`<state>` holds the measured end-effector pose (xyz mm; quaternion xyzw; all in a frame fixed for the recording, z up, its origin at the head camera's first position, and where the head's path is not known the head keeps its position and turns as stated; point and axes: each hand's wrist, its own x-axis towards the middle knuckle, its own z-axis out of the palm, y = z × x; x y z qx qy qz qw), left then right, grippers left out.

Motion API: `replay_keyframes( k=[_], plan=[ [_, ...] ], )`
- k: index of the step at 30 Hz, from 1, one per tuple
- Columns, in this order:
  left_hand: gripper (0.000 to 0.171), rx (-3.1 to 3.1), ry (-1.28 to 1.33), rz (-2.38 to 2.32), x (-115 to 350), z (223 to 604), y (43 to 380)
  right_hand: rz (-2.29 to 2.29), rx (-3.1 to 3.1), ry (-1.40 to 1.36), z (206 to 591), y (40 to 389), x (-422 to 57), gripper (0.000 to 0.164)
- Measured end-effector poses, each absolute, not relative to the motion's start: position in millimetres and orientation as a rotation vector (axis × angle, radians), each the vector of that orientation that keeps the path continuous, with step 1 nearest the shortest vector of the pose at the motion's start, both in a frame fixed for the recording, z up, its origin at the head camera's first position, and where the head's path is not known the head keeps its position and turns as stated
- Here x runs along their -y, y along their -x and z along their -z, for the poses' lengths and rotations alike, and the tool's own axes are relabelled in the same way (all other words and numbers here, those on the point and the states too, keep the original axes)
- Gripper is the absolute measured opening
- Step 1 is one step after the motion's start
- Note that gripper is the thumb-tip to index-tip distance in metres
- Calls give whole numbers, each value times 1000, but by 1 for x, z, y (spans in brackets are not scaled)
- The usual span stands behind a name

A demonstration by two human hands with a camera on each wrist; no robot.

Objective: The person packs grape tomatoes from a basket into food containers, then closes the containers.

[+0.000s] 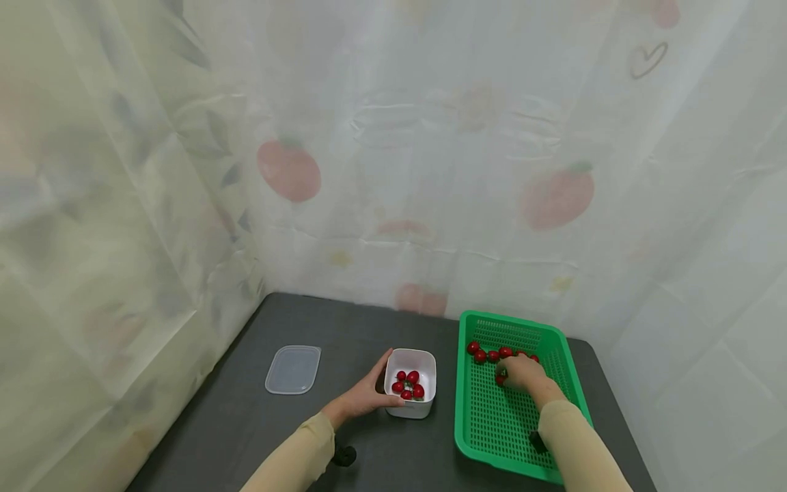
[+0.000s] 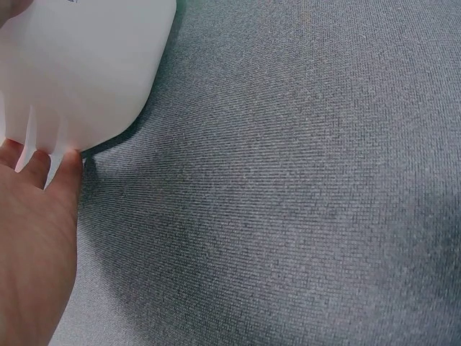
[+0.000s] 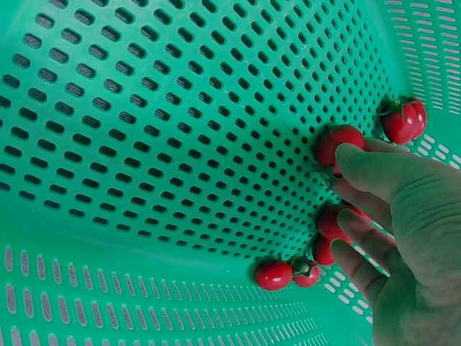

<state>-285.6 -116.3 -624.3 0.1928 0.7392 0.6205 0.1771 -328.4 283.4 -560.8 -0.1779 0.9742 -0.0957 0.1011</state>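
A square white plastic container [image 1: 411, 411] stands on the dark table with several cherry tomatoes [image 1: 413, 377] inside. My left hand [image 1: 365, 392] grips its left side, thumb along the near wall and fingers round the far corner. In the left wrist view, fingertips [image 2: 68, 164] press against the container's white wall [image 2: 90, 68]. Over in the green basket [image 1: 486, 424], my right hand [image 1: 525, 374] pinches a red cherry tomato [image 3: 338, 142] between thumb and fingers, close over the perforated floor. More cherry tomatoes [image 3: 274, 275] lie around that hand, some partly hidden behind its fingers.
A translucent square lid [image 1: 293, 370] lies flat on the table, left of the container. The basket's raised rim [image 1: 462, 383] runs between the container and my right hand. A patterned curtain [image 1: 399, 171] hangs behind the table and along its sides.
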Motion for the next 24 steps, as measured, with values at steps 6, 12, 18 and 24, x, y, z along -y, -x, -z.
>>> replay_keyframes(
  k=[6,12,18,24],
  plan=[
    [118,-2095,-548,-1755,116,625,286,300,-2877,509,563,329,-285,19],
    [118,-2088,-546,-1761,116,627,287,342,-2867,506,565,328,-287,21],
    [117,-2083,-548,-1768,116,627,286,353,-2852,481,565,326,-286,19],
    [117,-2088,-532,-1768,116,624,284,349,-2864,488,561,325,-283,15]
  ],
)
